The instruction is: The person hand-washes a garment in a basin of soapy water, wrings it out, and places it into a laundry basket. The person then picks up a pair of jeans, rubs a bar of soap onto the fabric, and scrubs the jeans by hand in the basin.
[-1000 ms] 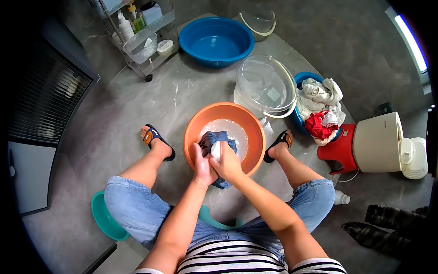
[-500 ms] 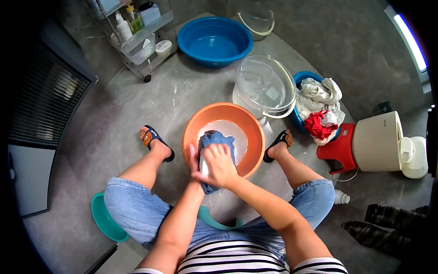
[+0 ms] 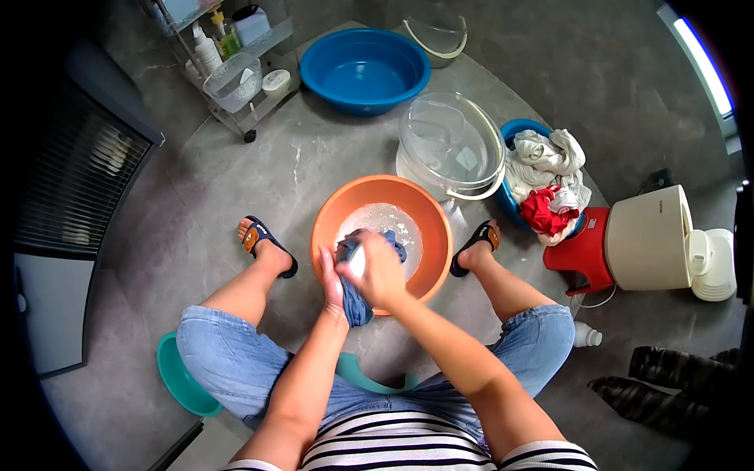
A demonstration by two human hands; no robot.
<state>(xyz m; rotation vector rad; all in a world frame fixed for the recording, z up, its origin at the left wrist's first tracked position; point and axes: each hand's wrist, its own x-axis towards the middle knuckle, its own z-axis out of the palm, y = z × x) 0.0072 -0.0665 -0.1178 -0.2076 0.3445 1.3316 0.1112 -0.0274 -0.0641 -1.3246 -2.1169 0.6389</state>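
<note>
An orange basin (image 3: 432, 212) with sudsy water stands on the floor between my feet. Over its near side hangs a wet dark blue cloth (image 3: 357, 302), bunched at the top and drooping past the rim. My left hand (image 3: 331, 284) supports the cloth from the left, its fingers partly wrapped round it. Above the cloth my right hand (image 3: 377, 271), slightly blurred, closes round a white object (image 3: 357, 261) that looks like a bar of soap and lies against the cloth.
Beyond the basin are a clear bucket (image 3: 440, 149) and a blue basin (image 3: 365, 71). Clothes (image 3: 550, 157) fill another blue tub at the right, beside a red and cream appliance (image 3: 648, 239). A wheeled rack (image 3: 236, 118) stands back left; a green basin (image 3: 184, 377) sits near left.
My right hand has slid over the cloth with the white object, now farther up than half a second ago. The cloth has shifted and is bunched differently. The view has moved slightly.
</note>
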